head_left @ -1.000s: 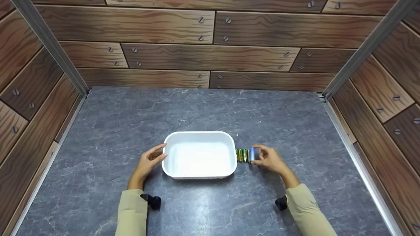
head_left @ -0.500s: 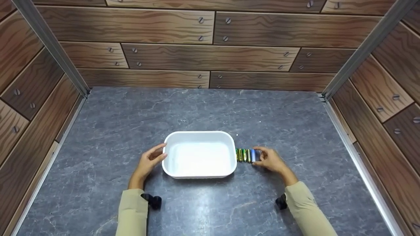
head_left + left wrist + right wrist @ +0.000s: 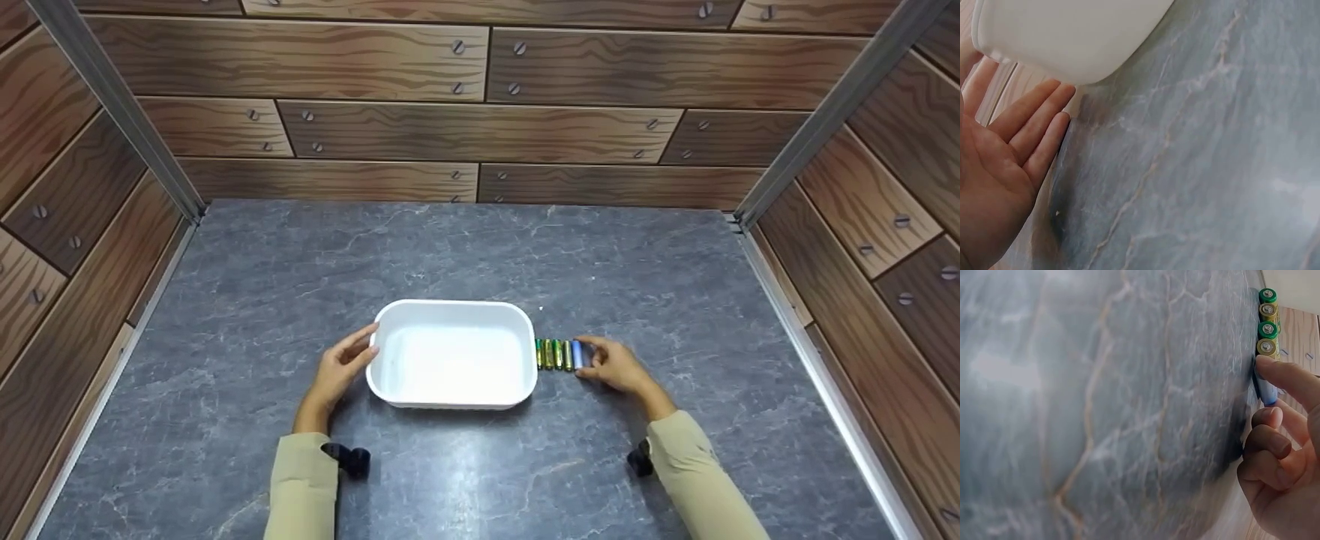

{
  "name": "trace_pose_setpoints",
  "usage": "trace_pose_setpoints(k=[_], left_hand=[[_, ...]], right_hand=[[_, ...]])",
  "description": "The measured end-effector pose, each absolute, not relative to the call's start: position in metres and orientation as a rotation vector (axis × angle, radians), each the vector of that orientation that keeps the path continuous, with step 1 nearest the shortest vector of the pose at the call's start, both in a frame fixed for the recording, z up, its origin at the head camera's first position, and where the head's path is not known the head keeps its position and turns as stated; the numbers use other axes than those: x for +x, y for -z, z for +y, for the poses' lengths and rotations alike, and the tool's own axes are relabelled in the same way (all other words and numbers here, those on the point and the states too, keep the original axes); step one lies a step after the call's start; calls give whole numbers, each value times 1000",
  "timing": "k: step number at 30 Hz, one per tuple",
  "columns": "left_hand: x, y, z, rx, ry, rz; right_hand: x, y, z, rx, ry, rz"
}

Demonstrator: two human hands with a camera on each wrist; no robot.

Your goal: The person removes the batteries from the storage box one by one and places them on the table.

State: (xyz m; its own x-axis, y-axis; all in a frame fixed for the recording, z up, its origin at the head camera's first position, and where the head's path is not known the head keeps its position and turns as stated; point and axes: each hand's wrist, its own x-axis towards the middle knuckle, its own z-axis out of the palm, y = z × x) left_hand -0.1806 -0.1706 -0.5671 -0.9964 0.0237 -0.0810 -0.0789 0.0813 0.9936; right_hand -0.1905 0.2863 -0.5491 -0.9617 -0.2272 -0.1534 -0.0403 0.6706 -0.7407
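A white rectangular tub (image 3: pixel 454 399) with rounded corners stands on the grey marbled table. My left hand (image 3: pixel 339 371) is at its left end, with thumb and fingertips at the wall; in the left wrist view the fingers (image 3: pixel 1036 109) are straight, some tips against the tub's side. Beyond the tub's right end, several green-and-gold batteries (image 3: pixel 553 355) lie side by side in a row. A blue battery (image 3: pixel 577 355) lies at the row's right end, alongside the last one. My right hand (image 3: pixel 616 367) pinches it end to end between thumb and forefinger, the other fingers curled.
Wood-patterned walls (image 3: pixel 480 131) enclose the table (image 3: pixel 450 247) at the back and both sides, with metal posts at the corners. Tiny white specks (image 3: pixel 541 308) lie behind the battery row. A black wrist camera (image 3: pixel 352 461) is strapped at the left sleeve, another (image 3: pixel 640 459) at the right.
The blue battery has shifted slightly right and settled into line with the row, still in my right hand. The tub has edged slightly left, and my left hand stays at it.
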Motion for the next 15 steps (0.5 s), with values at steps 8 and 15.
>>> trace_pose_setpoints(k=[8, 15], left_hand=[[-178, 553, -161, 25, -2116, 2476], [-191, 497, -122, 280, -1281, 3367]], right_hand=[[-189, 539, 288, -224, 1173, 2678], [-196, 498, 261, -125, 1098, 3071]])
